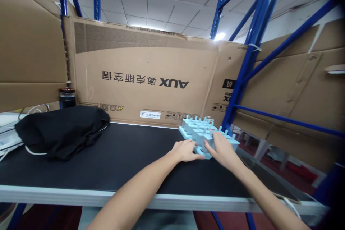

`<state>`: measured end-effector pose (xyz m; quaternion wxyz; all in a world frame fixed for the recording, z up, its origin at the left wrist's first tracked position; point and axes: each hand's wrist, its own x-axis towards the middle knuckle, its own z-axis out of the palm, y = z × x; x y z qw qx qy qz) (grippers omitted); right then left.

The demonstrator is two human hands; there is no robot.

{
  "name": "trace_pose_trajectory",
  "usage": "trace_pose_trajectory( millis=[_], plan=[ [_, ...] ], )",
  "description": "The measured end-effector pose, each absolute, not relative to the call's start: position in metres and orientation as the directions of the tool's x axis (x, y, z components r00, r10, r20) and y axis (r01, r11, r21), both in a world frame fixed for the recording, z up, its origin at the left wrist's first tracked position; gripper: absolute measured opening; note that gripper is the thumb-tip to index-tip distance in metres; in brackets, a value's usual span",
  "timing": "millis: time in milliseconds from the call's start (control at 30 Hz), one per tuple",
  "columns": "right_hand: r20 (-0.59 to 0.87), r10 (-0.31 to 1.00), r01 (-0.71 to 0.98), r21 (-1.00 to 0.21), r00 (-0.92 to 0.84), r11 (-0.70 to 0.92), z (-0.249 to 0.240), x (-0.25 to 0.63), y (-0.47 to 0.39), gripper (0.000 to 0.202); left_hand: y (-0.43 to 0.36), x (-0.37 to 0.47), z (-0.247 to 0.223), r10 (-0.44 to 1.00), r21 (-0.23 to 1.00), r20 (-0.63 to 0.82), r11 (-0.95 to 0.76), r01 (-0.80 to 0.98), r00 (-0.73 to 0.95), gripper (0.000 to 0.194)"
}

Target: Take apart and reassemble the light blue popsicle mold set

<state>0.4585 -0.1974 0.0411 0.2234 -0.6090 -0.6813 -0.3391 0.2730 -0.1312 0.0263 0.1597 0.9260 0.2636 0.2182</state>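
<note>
Light-blue popsicle molds with short upright handles sit towards the right back of the black tabletop. One group of molds appears tilted over a flat light-blue base. My left hand is at the near left edge of that base, its thumb stretched to the right along it; its fingertips are partly hidden. With the thumb at the near side and fingers over the top, my right hand grips the nearer popsicle mold.
A black cloth bundle lies at the left, near white cables and a dark jar. Cardboard walls the back. A blue rack post rises behind the molds. A dark flat panel lies at the right edge.
</note>
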Motion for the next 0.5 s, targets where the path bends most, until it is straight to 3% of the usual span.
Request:
trace_pose_trajectory(
  millis=[167,500],
  plan=[
    [0.724,0.683,0.963,0.240,-0.093,-0.123,0.041,0.451,-0.200,0.048,-0.137,0.287,0.030,0.584,0.413,0.277,-0.789,0.454,0.763,0.069],
    [0.716,0.697,0.966,0.208,-0.046,-0.150,0.041,0.433,-0.206,0.046,-0.132,0.272,0.026,0.649,0.469,0.240,-0.729,0.499,0.722,0.063]
  ],
)
